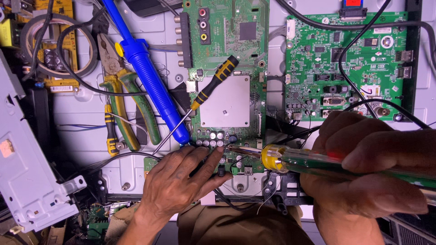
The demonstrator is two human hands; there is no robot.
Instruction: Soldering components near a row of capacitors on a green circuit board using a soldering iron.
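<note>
My right hand [368,168] grips a soldering iron [309,159] with a clear green handle and a yellow collar. Its metal tip touches the row of small silver capacitors [213,139] at the lower edge of a green circuit board [229,86]. My left hand [179,179] rests flat on that board's bottom edge, fingers spread, fingertips just below the capacitors. It holds nothing. A square silver heat plate [225,100] sits in the board's middle.
A second green circuit board [345,68] lies at the right. A black-and-yellow screwdriver [206,90], a blue desoldering pump [150,77], green-handled pliers [129,104], another small screwdriver [110,131], a tape roll [56,43] and black cables lie on the grey metal panel.
</note>
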